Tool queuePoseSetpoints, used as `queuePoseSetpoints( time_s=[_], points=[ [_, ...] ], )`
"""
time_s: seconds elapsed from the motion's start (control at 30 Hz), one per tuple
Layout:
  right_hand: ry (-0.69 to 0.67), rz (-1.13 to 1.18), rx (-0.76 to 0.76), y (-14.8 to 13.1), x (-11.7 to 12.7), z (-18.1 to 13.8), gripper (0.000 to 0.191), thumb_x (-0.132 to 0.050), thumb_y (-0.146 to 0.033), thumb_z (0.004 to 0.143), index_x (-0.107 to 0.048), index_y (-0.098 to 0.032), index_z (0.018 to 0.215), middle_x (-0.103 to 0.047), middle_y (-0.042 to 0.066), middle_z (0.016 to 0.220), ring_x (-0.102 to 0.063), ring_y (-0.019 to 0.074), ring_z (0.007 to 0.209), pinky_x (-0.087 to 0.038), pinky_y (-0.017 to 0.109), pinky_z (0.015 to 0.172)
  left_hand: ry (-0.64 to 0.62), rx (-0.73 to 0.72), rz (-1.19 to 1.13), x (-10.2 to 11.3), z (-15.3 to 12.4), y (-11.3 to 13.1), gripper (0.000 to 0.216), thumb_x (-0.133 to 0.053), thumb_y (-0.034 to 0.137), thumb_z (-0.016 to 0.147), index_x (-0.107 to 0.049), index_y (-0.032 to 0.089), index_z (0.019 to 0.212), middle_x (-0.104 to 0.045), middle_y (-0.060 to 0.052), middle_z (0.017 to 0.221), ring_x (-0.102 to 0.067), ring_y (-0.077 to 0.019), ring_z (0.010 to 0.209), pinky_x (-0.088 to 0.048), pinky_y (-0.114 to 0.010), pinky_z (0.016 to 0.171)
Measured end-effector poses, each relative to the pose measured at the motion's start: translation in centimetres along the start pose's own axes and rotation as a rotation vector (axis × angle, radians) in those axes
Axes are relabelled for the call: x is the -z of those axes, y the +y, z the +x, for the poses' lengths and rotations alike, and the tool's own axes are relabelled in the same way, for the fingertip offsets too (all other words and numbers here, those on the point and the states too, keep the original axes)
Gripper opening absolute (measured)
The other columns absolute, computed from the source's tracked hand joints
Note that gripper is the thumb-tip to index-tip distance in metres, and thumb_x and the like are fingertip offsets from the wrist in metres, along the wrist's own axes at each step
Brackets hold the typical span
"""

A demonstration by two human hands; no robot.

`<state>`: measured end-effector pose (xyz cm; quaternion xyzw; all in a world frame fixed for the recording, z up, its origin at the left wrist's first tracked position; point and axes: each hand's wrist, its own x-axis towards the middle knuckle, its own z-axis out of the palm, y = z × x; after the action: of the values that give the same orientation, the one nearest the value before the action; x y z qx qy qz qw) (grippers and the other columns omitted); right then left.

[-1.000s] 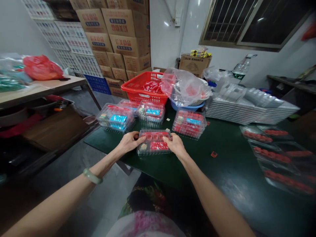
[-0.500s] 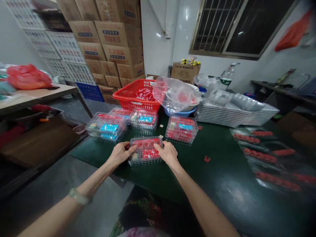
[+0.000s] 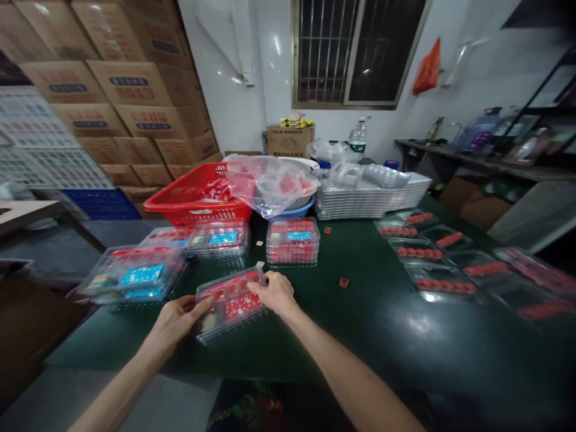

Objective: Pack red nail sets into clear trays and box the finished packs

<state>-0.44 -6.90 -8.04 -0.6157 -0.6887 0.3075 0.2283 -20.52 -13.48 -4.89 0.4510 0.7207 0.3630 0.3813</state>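
Note:
Both my hands grip a clear plastic clamshell box (image 3: 229, 303) filled with red packets, on the green table (image 3: 369, 324) near its front edge. My left hand (image 3: 177, 321) holds the box's left end, fingers curled on it. My right hand (image 3: 275, 292) clasps the right end, fingers closed over the lid. The box sits tilted. Stacks of similar filled boxes stand just beyond: one at the left (image 3: 132, 282), one in the middle (image 3: 220, 238), one at the right (image 3: 293, 240).
A red basket (image 3: 193, 201) of red packets and a plastic-bag-covered bowl (image 3: 274, 183) stand at the back. Piles of empty clear trays (image 3: 364, 195) lie behind. Open trays with red pieces (image 3: 432, 252) spread to the right. A loose red piece (image 3: 344, 281) lies on the table. Cartons (image 3: 112, 102) are stacked left.
The view has swung to the right. The box now sits tilted between my hands, which keep hold of its two ends.

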Motion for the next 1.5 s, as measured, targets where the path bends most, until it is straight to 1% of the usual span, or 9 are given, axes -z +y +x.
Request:
queuePoseSetpoints(
  time_s=[0.43,0.57,0.63,0.73,0.8,0.97,1.07,1.3,1.5],
  points=[
    [0.061,0.004,-0.038,4.1,3.9,-2.8,0.048,-0.045,-0.064,0.073,-0.063,-0.022,0.087,-0.067,0.004,0.087,-0.062,0.0187,0.077,-0.041,0.025,0.059,-0.121,-0.065,0.041,-4.3,-1.2,1.4,0.051,-0.066,0.056,0.06,-0.061,0.011,0.082,-0.053,0.003,0.052,-0.042,-0.0102,0.044,-0.027,-0.021,0.04],
    [0.067,0.026,-0.027,5.3,4.5,-4.0,0.05,-0.044,-0.065,0.074,-0.064,-0.021,0.087,-0.067,0.005,0.085,-0.061,0.0179,0.076,-0.039,0.024,0.058,-0.183,-0.095,0.155,-4.1,-1.0,1.3,0.053,-0.063,0.059,0.062,-0.062,0.012,0.086,-0.061,-0.001,0.063,-0.052,-0.0147,0.053,-0.035,-0.023,0.045],
    [0.055,0.054,-0.002,5.8,4.8,-4.5,0.048,-0.041,-0.062,0.077,-0.064,-0.02,0.087,-0.067,0.005,0.083,-0.061,0.0175,0.075,-0.039,0.024,0.058,-0.121,-0.164,0.326,-3.4,-0.4,1.5,0.058,-0.061,0.062,0.061,-0.061,0.012,0.092,-0.062,-0.003,0.069,-0.056,-0.0178,0.06,-0.039,-0.025,0.05],
    [0.072,0.063,0.013,6.6,5.5,-5.0,0.043,-0.038,-0.053,0.083,-0.062,-0.019,0.094,-0.067,0.006,0.084,-0.062,0.0183,0.077,-0.039,0.025,0.06,0.108,-0.346,0.565,-3.0,0.6,3.5,0.065,-0.061,0.063,0.06,-0.056,0.014,0.103,-0.062,-0.006,0.082,-0.059,-0.022,0.07,-0.045,-0.029,0.062],
    [0.085,0.041,0.013,7.1,6.0,-5.1,0.037,-0.039,-0.045,0.085,-0.06,-0.019,0.1,-0.067,0.006,0.082,-0.062,0.0194,0.079,-0.038,0.026,0.062,0.139,-0.545,0.625,-3.8,1.2,6.2,0.064,-0.06,0.061,0.063,-0.053,0.017,0.108,-0.061,-0.008,0.092,-0.059,-0.0235,0.079,-0.047,-0.031,0.067],
    [0.123,-0.069,0.064,8.6,7.9,-5.2,0.029,-0.042,-0.031,0.083,-0.056,-0.02,0.106,-0.064,0.005,0.084,-0.06,0.0196,0.076,-0.038,0.028,0.061,-0.135,-1.111,0.795,-9.2,4.4,13.6,0.066,-0.061,0.052,0.07,-0.041,0.02,0.125,-0.047,-0.01,0.122,-0.048,-0.0268,0.109,-0.042,-0.038,0.09],
    [0.26,-0.226,0.155,9.7,9.3,-5.4,0.024,-0.045,-0.024,0.081,-0.056,-0.019,0.101,-0.059,0.007,0.094,-0.054,0.0205,0.085,-0.037,0.03,0.067,-0.218,-1.275,0.917,-12.5,8.0,16.2,0.081,-0.064,0.054,0.066,-0.033,0.018,0.132,-0.034,-0.014,0.133,-0.037,-0.0314,0.12,-0.034,-0.045,0.098],
    [0.228,-0.524,0.252,13.2,12.4,-4.1,0.024,-0.044,-0.003,0.073,-0.061,-0.016,0.085,-0.054,0.01,0.093,-0.042,0.0218,0.088,-0.032,0.034,0.072,-0.341,-1.184,1.207,-15.0,12.8,17.7,0.102,-0.065,0.062,0.058,-0.023,0.014,0.137,-0.029,-0.022,0.136,-0.032,-0.0394,0.12,-0.029,-0.053,0.095],
    [0.349,-0.475,0.194,14.2,13.6,-2.1,0.023,-0.042,-0.01,0.081,-0.062,-0.015,0.09,-0.055,0.012,0.093,-0.044,0.0233,0.09,-0.032,0.036,0.075,-0.303,-1.076,0.897,-14.3,11.6,17.9,0.086,-0.058,0.06,0.066,-0.031,0.017,0.134,-0.039,-0.014,0.134,-0.039,-0.0311,0.119,-0.032,-0.043,0.098]
  ],
)
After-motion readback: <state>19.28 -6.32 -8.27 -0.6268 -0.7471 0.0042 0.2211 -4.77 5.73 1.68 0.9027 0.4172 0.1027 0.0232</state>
